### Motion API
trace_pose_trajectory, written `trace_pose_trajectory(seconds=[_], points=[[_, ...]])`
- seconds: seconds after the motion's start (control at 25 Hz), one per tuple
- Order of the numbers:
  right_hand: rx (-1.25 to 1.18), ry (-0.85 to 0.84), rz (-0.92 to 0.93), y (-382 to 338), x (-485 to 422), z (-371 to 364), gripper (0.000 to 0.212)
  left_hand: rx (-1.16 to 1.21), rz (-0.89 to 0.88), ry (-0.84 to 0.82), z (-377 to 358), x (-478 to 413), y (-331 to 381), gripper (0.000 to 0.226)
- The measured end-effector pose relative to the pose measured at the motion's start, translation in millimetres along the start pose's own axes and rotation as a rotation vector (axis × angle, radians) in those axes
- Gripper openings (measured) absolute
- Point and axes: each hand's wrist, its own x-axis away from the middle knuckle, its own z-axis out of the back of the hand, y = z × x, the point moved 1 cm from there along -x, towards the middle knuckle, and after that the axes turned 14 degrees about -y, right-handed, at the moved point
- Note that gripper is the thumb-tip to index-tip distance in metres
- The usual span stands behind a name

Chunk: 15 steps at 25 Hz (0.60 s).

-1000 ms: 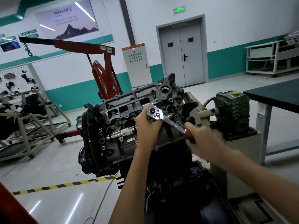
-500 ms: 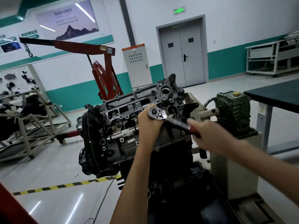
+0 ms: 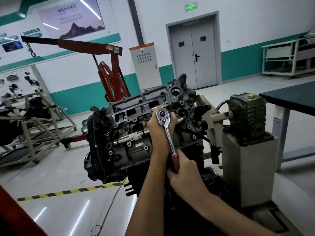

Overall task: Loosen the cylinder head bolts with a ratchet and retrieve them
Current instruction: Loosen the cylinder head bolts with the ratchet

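White-and-teal walls (image 3: pixel 255 31), grey double door (image 3: pixel 193 53) (closed), glossy floor (image 3: pixel 68 210)

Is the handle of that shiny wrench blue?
No, the ratchet has a red grip at its end, and the right hand holds it there.

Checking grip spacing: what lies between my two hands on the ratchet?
In the head view, only the bare chrome shank of the ratchet runs from left hand to right hand.
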Motion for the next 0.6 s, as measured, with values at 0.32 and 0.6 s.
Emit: trace_pose_trajectory(seconds=[0.32,0.6], points=[[1.062,-0.19,0.199,-22,-56,154,0.02,-0.016,0.083,-0.192,21,-12,3,0.043],[0.241,-0.121,-0.026,1,-1,50,0.022,-0.017,-0.008,-0.069,6,3,2,0.045]])
